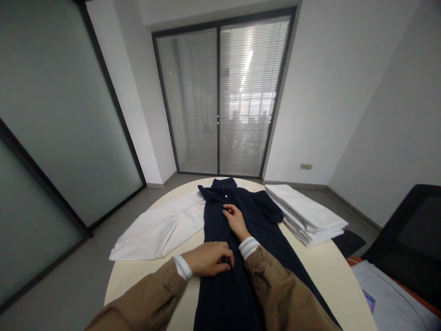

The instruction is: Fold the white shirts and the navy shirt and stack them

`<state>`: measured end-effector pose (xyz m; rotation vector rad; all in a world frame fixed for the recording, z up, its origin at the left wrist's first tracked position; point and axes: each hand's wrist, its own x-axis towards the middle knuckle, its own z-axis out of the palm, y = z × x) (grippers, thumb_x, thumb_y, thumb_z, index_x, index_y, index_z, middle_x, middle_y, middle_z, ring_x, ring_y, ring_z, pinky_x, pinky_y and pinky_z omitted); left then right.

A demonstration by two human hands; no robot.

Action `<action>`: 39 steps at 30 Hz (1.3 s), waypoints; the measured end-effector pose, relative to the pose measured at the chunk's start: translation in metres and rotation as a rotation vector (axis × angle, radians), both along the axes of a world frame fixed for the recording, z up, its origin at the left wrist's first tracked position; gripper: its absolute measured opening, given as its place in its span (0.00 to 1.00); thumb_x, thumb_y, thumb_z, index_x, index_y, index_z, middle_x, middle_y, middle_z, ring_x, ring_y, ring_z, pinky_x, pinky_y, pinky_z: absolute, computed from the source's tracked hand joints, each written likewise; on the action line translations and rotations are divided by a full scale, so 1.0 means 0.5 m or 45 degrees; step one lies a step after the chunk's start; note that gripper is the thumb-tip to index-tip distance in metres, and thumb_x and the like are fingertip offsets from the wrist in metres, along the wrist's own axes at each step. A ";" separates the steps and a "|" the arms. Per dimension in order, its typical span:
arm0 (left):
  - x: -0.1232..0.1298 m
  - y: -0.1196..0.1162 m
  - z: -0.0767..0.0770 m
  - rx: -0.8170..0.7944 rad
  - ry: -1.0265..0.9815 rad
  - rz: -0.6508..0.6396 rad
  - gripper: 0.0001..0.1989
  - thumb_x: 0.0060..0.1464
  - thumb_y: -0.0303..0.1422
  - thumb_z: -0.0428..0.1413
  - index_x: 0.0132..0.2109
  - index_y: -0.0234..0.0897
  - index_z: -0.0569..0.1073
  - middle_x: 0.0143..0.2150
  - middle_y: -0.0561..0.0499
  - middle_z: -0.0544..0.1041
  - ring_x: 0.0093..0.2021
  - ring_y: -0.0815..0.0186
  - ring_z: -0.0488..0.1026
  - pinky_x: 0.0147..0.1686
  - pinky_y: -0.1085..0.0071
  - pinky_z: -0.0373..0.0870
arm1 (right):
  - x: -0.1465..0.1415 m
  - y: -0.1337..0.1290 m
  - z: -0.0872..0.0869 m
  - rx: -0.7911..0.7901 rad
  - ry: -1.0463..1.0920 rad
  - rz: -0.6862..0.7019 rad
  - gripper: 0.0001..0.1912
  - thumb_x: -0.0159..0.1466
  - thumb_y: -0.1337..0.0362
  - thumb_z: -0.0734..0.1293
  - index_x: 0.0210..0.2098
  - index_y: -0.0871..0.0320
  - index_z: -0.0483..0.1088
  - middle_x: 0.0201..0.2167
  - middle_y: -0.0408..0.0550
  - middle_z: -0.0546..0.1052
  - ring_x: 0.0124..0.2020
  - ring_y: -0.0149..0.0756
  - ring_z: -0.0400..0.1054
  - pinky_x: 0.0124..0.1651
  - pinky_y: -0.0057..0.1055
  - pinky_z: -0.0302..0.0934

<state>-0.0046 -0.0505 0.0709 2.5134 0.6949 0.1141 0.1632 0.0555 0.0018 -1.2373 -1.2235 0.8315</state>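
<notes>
A navy polo shirt [215,225] with a collar, short sleeves and a pale button lies front up, its collar toward the far edge; its lower end runs out of view. My right hand [237,220] rests at the placket just below the button, thumb and forefinger slightly apart. Lower on the shirt's front, my left hand [212,259] has its fingers curled in, seemingly around a bit of the navy cloth, though its fingertips are partly hidden. White cloth [165,227] spreads flat to the left of the shirt.
A stack of folded white cloths [306,216] sits on the right of the round cream table [330,276]. Beyond the table's right edge stand a black chair [409,234] and grey-white cloth [389,294]. Glass doors with blinds [220,101] close the far wall.
</notes>
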 end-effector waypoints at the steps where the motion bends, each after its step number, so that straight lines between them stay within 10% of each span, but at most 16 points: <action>1: 0.001 -0.001 0.005 0.007 0.000 -0.020 0.09 0.56 0.30 0.57 0.45 0.43 0.77 0.40 0.52 0.74 0.36 0.69 0.72 0.39 0.75 0.67 | 0.001 0.001 0.000 -0.012 -0.019 -0.018 0.20 0.53 0.57 0.66 0.42 0.60 0.74 0.26 0.40 0.65 0.28 0.32 0.61 0.34 0.29 0.59; 11: 0.028 -0.026 -0.009 0.070 0.021 -0.234 0.10 0.52 0.28 0.56 0.42 0.44 0.76 0.33 0.56 0.76 0.35 0.67 0.74 0.35 0.75 0.65 | 0.011 -0.017 0.012 -0.139 -0.391 -0.214 0.16 0.54 0.62 0.64 0.42 0.57 0.72 0.32 0.45 0.73 0.35 0.38 0.69 0.42 0.32 0.63; 19: 0.029 -0.013 -0.047 -0.096 -0.131 -0.020 0.07 0.52 0.34 0.62 0.36 0.39 0.71 0.28 0.57 0.74 0.28 0.71 0.72 0.31 0.77 0.65 | -0.003 -0.042 0.036 -0.217 -0.885 -0.192 0.18 0.63 0.63 0.63 0.52 0.54 0.68 0.44 0.52 0.77 0.46 0.44 0.73 0.48 0.35 0.62; 23: 0.001 0.031 -0.062 0.330 -0.294 0.406 0.05 0.56 0.32 0.56 0.41 0.38 0.72 0.45 0.46 0.77 0.49 0.59 0.73 0.51 0.65 0.67 | -0.017 -0.049 0.044 -0.270 -1.091 -0.206 0.17 0.65 0.62 0.62 0.52 0.55 0.69 0.49 0.55 0.73 0.47 0.45 0.73 0.48 0.35 0.62; 27: -0.026 0.071 -0.092 0.489 -0.212 0.682 0.28 0.56 0.36 0.56 0.63 0.35 0.64 0.70 0.37 0.58 0.71 0.49 0.51 0.67 0.49 0.50 | -0.028 -0.054 0.056 -0.335 -1.237 -0.193 0.17 0.66 0.60 0.61 0.53 0.57 0.70 0.51 0.58 0.71 0.44 0.46 0.74 0.45 0.37 0.63; 39: -0.037 0.073 -0.113 0.498 -0.043 0.638 0.32 0.62 0.45 0.50 0.69 0.39 0.61 0.74 0.38 0.49 0.73 0.44 0.43 0.68 0.41 0.43 | -0.056 0.097 0.152 -0.194 -1.288 -0.154 0.18 0.65 0.53 0.64 0.47 0.58 0.74 0.46 0.57 0.76 0.48 0.46 0.71 0.48 0.37 0.62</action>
